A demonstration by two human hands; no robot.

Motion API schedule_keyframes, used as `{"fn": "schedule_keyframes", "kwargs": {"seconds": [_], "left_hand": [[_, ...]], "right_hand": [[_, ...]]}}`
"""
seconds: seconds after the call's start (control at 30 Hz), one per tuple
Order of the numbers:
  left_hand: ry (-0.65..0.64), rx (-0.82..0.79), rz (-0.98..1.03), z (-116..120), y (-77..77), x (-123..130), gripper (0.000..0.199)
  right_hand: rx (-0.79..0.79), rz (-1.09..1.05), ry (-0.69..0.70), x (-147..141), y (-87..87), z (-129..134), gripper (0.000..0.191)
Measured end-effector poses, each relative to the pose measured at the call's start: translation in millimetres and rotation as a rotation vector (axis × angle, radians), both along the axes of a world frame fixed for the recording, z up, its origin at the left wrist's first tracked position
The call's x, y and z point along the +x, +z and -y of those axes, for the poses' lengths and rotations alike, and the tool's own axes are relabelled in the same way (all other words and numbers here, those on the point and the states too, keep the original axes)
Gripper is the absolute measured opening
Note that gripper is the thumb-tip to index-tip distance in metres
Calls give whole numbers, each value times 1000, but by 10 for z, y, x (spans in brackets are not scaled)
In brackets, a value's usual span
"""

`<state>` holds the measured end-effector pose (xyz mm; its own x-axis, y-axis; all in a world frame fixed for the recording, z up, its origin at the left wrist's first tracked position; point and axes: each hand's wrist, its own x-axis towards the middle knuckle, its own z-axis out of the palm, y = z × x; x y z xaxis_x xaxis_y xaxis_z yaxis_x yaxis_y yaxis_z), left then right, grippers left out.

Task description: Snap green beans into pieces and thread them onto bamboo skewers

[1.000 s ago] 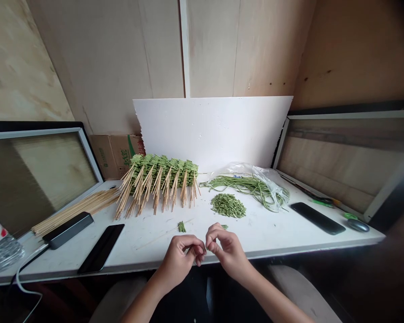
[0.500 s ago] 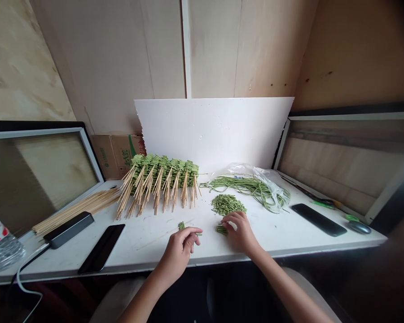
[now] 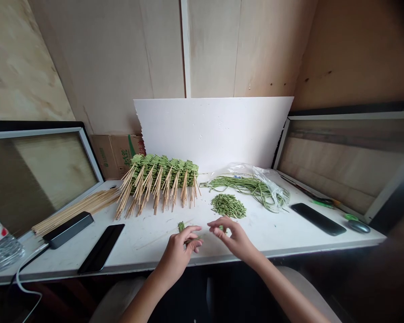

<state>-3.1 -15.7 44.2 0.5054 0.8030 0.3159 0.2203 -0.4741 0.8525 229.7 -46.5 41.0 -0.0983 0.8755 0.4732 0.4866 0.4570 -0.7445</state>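
Observation:
My left hand (image 3: 180,251) is curled, thumb and fingers drawn together around something small and partly hidden, with a dark greenish bit showing between them. Just behind its knuckles is a small row of cut green bean pieces (image 3: 181,226). A thin pale bamboo skewer (image 3: 151,242) runs at a slant beside them. Opposite, my right hand (image 3: 234,237) hovers with thumb and forefinger bent close to each other; anything between them is too small to make out. Under its fingers a little group of cut bean pieces (image 3: 223,229) is partly covered. Beyond it lies a heap of cut beans (image 3: 229,205).
Stacked bean skewers (image 3: 164,175) stand at the back left, sticks toward me. Bare skewers (image 3: 84,206), a black box (image 3: 69,229), a phone (image 3: 101,248) and a water bottle (image 3: 2,246) are left. Long beans (image 3: 245,185) in plastic, another phone (image 3: 318,219) and a mouse (image 3: 358,225) are right.
My right hand has moved left from the small group of bean pieces toward my left hand. The green piece that stuck out past my left fingertips no longer shows.

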Motion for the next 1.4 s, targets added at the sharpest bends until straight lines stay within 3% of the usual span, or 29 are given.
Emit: {"fn": "schedule_keyframes", "kwargs": {"seconds": [0.07, 0.17, 0.33, 0.43, 0.73, 0.97, 1.17, 1.3, 1.4], "left_hand": [[-32, 27, 9, 23, 3, 5, 30], [-62, 55, 19, 41, 8, 7, 35], [50, 116, -6, 20, 29, -3, 19], [91, 164, 2, 20, 56, -2, 13], [20, 229, -24, 118, 89, 34, 17], [-94, 15, 119, 163, 92, 67, 27], [-152, -170, 241, 71, 76, 59, 31], [-77, -221, 241, -100, -10, -11, 45], [10, -166, 180, -193, -86, -59, 50]], "right_hand": [[-4, -12, 76, -163, 85, 101, 28], [31, -1, 69, -286, 129, 166, 21], [94, -22, -36, -227, 122, 129, 20], [113, -7, -9, -224, 143, 141, 15], [127, 25, 0, -399, 180, 249, 15], [-2, -144, 59, -450, 100, 254, 19], [-84, -233, 206, -372, 145, 201, 34], [9, -127, -54, -117, 123, 63, 30], [87, 54, -242, 169, -3, -96, 31]]}}
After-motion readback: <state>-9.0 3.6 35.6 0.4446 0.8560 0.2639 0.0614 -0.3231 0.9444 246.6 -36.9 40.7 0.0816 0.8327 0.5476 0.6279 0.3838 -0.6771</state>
